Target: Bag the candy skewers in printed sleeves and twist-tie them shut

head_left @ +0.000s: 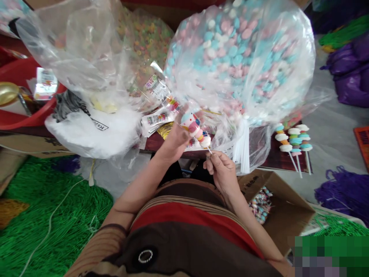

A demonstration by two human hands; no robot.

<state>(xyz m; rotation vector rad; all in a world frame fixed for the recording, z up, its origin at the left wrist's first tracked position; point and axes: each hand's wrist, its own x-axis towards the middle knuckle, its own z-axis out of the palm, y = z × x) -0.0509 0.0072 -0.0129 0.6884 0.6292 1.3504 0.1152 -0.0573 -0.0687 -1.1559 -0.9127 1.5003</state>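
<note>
A marshmallow skewer (198, 132) with pink, white and blue pieces is held over the near edge of the table. My right hand (221, 169) pinches its thin white stick from below. Around the upper end curls my left hand (175, 141), its fingers closed against the candy and partly blurred. Printed wrappers (157, 119) lie just beyond my left hand. To the right, several finished-looking marshmallow skewers (294, 139) rest on the table corner, sticks toward me. A bundle of white sticks (241, 148) stands in clear plastic beside my right hand.
Behind my hands are a large bag of pastel marshmallows (230, 50) and a bag of orange-green ring candies (147, 34). A red basin (29, 115) and white plastic bag (98, 132) stand left. An open carton (284, 207) holds wrapped pieces. Green strands (66, 215) cover the floor.
</note>
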